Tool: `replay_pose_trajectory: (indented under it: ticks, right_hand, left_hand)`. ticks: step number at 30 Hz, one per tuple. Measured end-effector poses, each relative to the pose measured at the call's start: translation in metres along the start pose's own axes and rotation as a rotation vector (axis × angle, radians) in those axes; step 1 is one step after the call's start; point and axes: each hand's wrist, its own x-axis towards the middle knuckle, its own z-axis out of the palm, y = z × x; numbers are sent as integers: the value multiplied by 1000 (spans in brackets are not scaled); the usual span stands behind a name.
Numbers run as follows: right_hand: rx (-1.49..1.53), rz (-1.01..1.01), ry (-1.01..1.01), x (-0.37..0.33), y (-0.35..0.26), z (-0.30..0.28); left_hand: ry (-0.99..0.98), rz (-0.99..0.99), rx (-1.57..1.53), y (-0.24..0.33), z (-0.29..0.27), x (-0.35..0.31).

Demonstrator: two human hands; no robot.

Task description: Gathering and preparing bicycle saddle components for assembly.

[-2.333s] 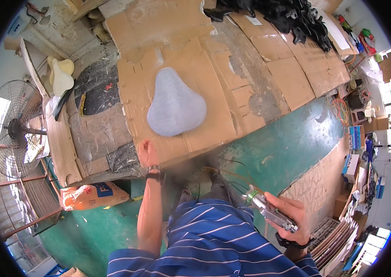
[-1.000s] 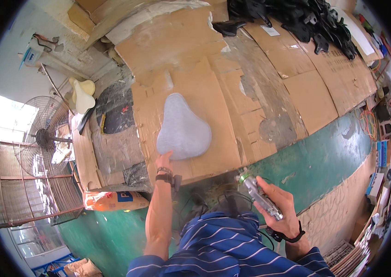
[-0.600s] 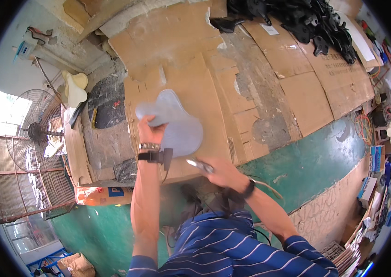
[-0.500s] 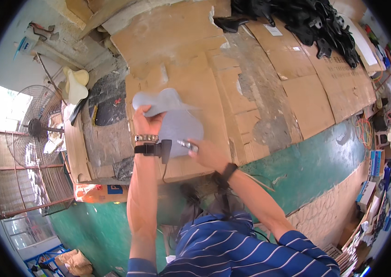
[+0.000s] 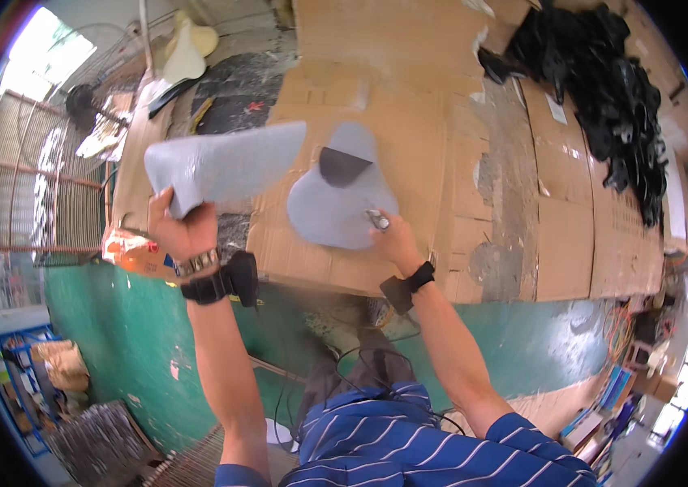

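Observation:
My left hand (image 5: 184, 231) is closed on a thin, flexible grey sheet piece (image 5: 222, 162), lifted over the left part of the table with its lower end bent down by the fingers. On the cardboard lies a second grey piece (image 5: 336, 215), saddle-shaped, broad at the near end and narrow at the far end. A dark, half-round patch (image 5: 344, 166) shows across its middle. At its right edge my right hand (image 5: 395, 243) grips a small silver metal tool (image 5: 377, 218); the fingers hide most of it, and I cannot tell its exact kind.
Flattened cardboard (image 5: 409, 105) covers the worktable. A heap of black saddle-like pieces (image 5: 587, 73) lies at the far right. Cream saddle-shaped forms (image 5: 190, 49) stand at the far left, beside a wire-caged fan (image 5: 80, 105). An orange bag (image 5: 129, 250) sits by the table's left edge.
My left hand has moved left and raised one grey piece off the other, uncovering the saddle-shaped piece and its dark patch. The right hand keeps the metal tool. My view has shifted.

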Motion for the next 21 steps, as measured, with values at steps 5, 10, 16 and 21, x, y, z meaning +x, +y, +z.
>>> replay_pose_trajectory:
  ticks: [5,10,16,21]
  right_hand:
    - [108,-100,-70,4,5,-4]
    - [85,-173,-136,-50,-20,-22]
    - [-147,-395,-587,-156,-84,-1]
    - [-579,-484,-906,-237,-122,71]
  left_hand:
    - [143,162,-33,60,-100,-105]
    - [494,231,-280,82,-244,-239]
    - [1087,278,-391,64,-395,-427]
    - [1219,475,-549,21,-487,-571]
